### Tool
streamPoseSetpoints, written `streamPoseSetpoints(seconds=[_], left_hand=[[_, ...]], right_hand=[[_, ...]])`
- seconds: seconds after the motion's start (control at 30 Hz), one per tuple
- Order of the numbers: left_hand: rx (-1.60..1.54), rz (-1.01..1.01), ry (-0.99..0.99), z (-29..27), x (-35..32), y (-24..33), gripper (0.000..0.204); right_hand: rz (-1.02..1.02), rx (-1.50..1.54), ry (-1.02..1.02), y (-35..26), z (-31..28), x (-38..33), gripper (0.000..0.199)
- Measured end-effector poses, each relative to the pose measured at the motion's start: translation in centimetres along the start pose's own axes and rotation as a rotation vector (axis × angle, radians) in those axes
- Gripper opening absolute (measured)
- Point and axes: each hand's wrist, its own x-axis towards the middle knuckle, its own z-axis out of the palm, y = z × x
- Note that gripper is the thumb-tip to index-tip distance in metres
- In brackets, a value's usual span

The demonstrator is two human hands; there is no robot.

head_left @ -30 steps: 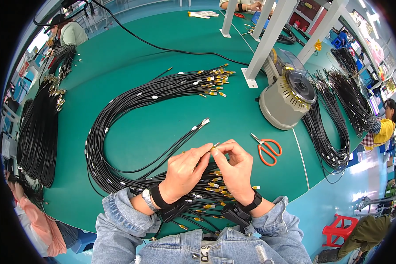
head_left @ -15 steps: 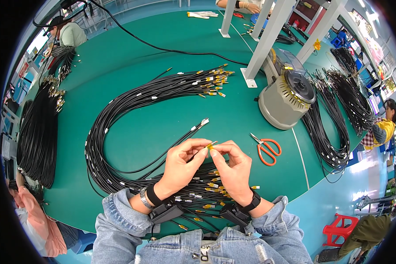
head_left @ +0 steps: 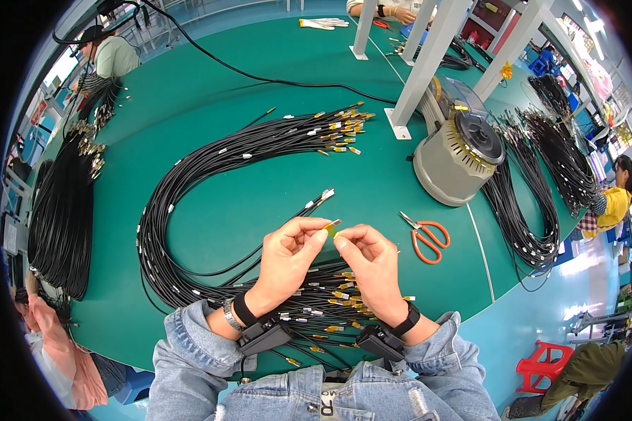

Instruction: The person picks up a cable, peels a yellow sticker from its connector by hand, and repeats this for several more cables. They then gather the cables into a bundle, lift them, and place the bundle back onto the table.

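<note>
Head view: left fingers [head_left: 311,246] and right fingers [head_left: 348,250] pinch yellow strip [head_left: 332,231] near cables [head_left: 156,216], scissors [head_left: 416,226].

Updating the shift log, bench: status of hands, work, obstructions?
Left hand and right hand pinching yellow-taped cable end. Black cable bundle partly beneath. Orange-handled snips off right, not in the way.

A broad, flat green table [head_left: 211,42] carries a U-shaped bundle of thin black cables [head_left: 151,231] with yellow and white tags, orange-handled metal snips [head_left: 416,226], a round, black-topped beige machine [head_left: 444,172] and, farther off, what seem white fabric gloves [head_left: 323,23].
</note>
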Motion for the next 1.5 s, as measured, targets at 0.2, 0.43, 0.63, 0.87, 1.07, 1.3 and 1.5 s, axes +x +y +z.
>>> streamPoseSetpoints(seconds=[0.2,0.43,0.63,0.87,1.07,1.3,1.5], left_hand=[[-0.016,0.003,-0.005,0.2,0.0,0.0,0.018],[-0.075,-0.047,-0.039,0.1,0.1,0.0,0.015],[0.112,-0.04,0.015,0.1,0.3,-0.2,0.012],[0.19,0.05,0.009,0.3,-0.2,-0.5,0.015],[0.115,0.009,-0.026,0.1,-0.3,-0.7,0.02],[-0.017,-0.07,-0.126,-0.3,-0.3,-0.8,0.022],[-0.062,-0.136,-0.203,-0.6,0.0,-0.6,0.023]], right_hand=[[-0.074,0.083,0.03,-0.4,0.7,0.0,0.006],[-0.113,-0.024,-0.004,0.5,-0.1,0.4,0.007],[-0.149,-0.079,0.036,0.6,-0.1,0.4,0.007],[-0.14,-0.081,0.036,0.3,0.1,0.3,0.008],[-0.134,-0.077,0.02,0.2,0.1,0.2,0.008],[-0.121,-0.017,-0.002,0.3,0.1,0.1,0.008],[-0.112,-0.009,-0.008,0.5,-0.2,0.2,0.007]])
